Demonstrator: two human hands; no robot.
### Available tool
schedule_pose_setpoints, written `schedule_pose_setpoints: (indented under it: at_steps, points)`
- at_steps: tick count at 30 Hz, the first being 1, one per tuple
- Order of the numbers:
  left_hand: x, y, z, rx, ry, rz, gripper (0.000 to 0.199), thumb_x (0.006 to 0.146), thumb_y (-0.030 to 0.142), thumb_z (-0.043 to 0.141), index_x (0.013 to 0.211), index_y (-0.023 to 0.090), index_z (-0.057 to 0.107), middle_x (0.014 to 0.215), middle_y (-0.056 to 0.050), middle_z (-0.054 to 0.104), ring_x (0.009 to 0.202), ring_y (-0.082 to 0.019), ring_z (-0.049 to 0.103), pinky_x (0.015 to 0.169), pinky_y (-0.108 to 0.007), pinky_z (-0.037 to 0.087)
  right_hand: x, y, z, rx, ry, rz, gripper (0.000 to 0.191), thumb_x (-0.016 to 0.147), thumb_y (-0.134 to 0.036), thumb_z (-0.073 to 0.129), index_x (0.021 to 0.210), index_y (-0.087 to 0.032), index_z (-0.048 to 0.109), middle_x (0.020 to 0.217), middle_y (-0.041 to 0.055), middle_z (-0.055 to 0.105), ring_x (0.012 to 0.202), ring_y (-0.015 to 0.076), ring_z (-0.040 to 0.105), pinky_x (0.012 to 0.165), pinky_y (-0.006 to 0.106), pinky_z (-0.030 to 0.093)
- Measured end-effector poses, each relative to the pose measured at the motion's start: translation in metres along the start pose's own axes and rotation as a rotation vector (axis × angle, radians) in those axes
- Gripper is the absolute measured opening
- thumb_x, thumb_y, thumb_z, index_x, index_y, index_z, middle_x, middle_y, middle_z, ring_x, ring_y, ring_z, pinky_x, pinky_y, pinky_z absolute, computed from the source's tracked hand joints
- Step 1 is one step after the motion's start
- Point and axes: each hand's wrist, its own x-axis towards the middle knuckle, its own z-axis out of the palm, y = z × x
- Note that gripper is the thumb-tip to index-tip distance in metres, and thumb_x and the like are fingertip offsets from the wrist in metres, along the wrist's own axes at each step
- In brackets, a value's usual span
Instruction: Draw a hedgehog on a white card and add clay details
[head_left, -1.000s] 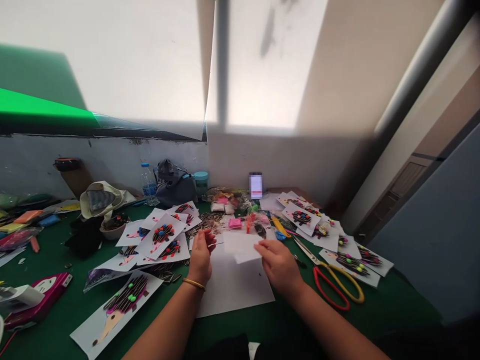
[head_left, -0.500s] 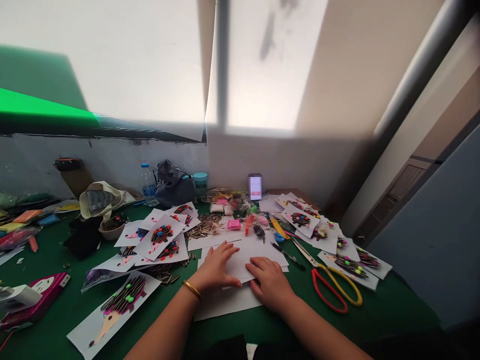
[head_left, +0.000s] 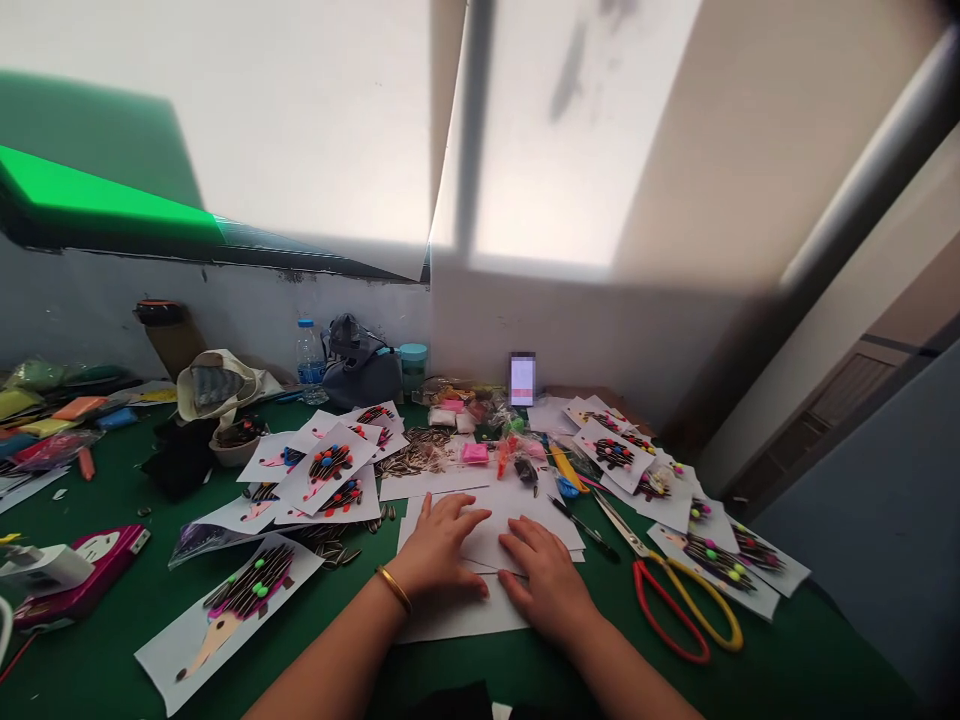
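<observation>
Sheets of white paper [head_left: 480, 622] lie overlapped on the green table in front of me. My left hand [head_left: 444, 548] is over their left part, fingers spread and thumb pointing right. On the right side, my right hand [head_left: 546, 572] rests with fingers stretched out over the paper. Neither hand grips anything. Just past the papers are a pink packet [head_left: 474, 454] and a heap of striped seeds [head_left: 411, 456]. A black pen [head_left: 583, 528] lies right of the sheets, beside big scissors [head_left: 651, 560] with one red and one yellow handle.
Hedgehog cards covered with seeds and coloured dots lie at left [head_left: 327, 468], near left [head_left: 238, 618] and right [head_left: 613, 450]. A phone [head_left: 522, 380] stands against the wall. Farther left are a water bottle [head_left: 309, 362], a grey bag [head_left: 363, 372] and a magenta power strip [head_left: 84, 578].
The view has shifted slightly, so the table things appear a little farther right. My right hand has slid a bit over the paper; my left stays spread in nearly the same place.
</observation>
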Motion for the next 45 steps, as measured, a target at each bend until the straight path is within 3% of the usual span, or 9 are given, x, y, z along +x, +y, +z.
schedule_pose_setpoints:
  at_steps: [5, 10, 16, 21, 27, 33, 36, 40, 45]
  points:
    - [-0.001, -0.006, -0.002, 0.045, -0.081, -0.008, 0.114, 0.047, 0.075, 0.076, 0.145, 0.029, 0.039, 0.158, -0.019, 0.019, 0.146, -0.041, 0.01, 0.111, -0.07, 0.004, 0.002, 0.001, 0.001, 0.045, -0.028, -0.051, 0.037, 0.087, -0.028, 0.054, 0.123, -0.021, 0.063, 0.137, 0.0099, 0.056, 0.133, 0.0281, 0.043, 0.111, 0.048, 0.035]
    - [0.001, -0.006, 0.004, 0.046, -0.089, -0.015, 0.113, 0.05, 0.077, 0.072, 0.145, 0.026, 0.039, 0.156, -0.021, 0.025, 0.145, -0.041, 0.015, 0.113, -0.065, 0.01, 0.003, 0.007, 0.001, 0.064, -0.03, -0.05, 0.036, 0.085, -0.019, 0.05, 0.119, -0.019, 0.064, 0.136, 0.0101, 0.057, 0.134, 0.0272, 0.044, 0.113, 0.05, 0.033]
    - [0.006, 0.004, 0.013, 0.002, 0.038, 0.019, 0.102, 0.053, 0.076, 0.072, 0.138, 0.026, 0.048, 0.142, -0.018, 0.047, 0.136, -0.039, 0.037, 0.114, -0.064, 0.013, 0.005, 0.015, 0.006, 0.077, -0.036, -0.044, 0.047, 0.079, -0.004, 0.04, 0.117, -0.019, 0.063, 0.134, 0.0096, 0.058, 0.133, 0.024, 0.045, 0.114, 0.051, 0.031]
    - [0.007, 0.007, 0.011, 0.014, 0.024, -0.029, 0.109, 0.046, 0.076, 0.076, 0.14, 0.031, 0.046, 0.155, -0.016, 0.029, 0.143, -0.044, 0.019, 0.112, -0.068, 0.008, 0.006, 0.019, 0.001, 0.054, -0.01, -0.049, 0.048, 0.079, -0.004, 0.039, 0.118, -0.019, 0.063, 0.133, 0.0084, 0.059, 0.132, 0.0227, 0.046, 0.113, 0.048, 0.031]
    - [0.006, 0.007, 0.013, 0.025, 0.01, -0.076, 0.106, 0.05, 0.074, 0.075, 0.142, 0.03, 0.043, 0.149, -0.017, 0.04, 0.141, -0.041, 0.028, 0.111, -0.069, 0.0, 0.007, 0.059, -0.025, -0.256, 0.154, 0.207, 0.043, 0.084, -0.014, 0.046, 0.123, -0.02, 0.061, 0.129, 0.0134, 0.059, 0.121, 0.033, 0.051, 0.099, 0.052, 0.04]
    - [0.006, 0.007, 0.012, 0.034, 0.049, -0.097, 0.106, 0.048, 0.073, 0.077, 0.14, 0.03, 0.045, 0.148, -0.016, 0.042, 0.138, -0.041, 0.032, 0.113, -0.068, 0.002, 0.009, 0.093, -0.033, -0.378, 0.029, 0.279, 0.044, 0.085, -0.011, 0.043, 0.123, -0.021, 0.061, 0.1, 0.0121, 0.067, 0.096, 0.0299, 0.06, 0.08, 0.043, 0.046]
    - [0.005, 0.002, 0.007, 0.039, 0.021, -0.1, 0.11, 0.049, 0.074, 0.076, 0.143, 0.029, 0.042, 0.153, -0.016, 0.034, 0.142, -0.041, 0.025, 0.112, -0.068, 0.0, 0.011, 0.088, -0.031, -0.341, 0.052, 0.283, 0.045, 0.085, -0.013, 0.043, 0.127, -0.019, 0.059, 0.1, 0.0122, 0.065, 0.092, 0.0283, 0.061, 0.079, 0.04, 0.046]
    - [0.003, -0.009, 0.004, 0.029, 0.006, -0.075, 0.115, 0.046, 0.072, 0.078, 0.144, 0.027, 0.04, 0.149, -0.017, 0.04, 0.141, -0.04, 0.026, 0.113, -0.067, -0.001, 0.011, 0.066, -0.032, -0.146, 0.081, 0.254, 0.042, 0.087, -0.015, 0.039, 0.125, -0.017, 0.058, 0.113, 0.0121, 0.061, 0.092, 0.0229, 0.063, 0.079, 0.033, 0.048]
    - [0.004, -0.015, 0.005, -0.013, 0.027, -0.057, 0.113, 0.046, 0.07, 0.079, 0.143, 0.027, 0.042, 0.146, -0.016, 0.044, 0.139, -0.039, 0.031, 0.114, -0.065, 0.004, 0.009, 0.042, -0.033, 0.057, -0.069, 0.132, 0.045, 0.079, -0.031, 0.063, 0.123, -0.021, 0.057, 0.12, 0.0094, 0.062, 0.112, 0.0261, 0.057, 0.093, 0.035, 0.046]
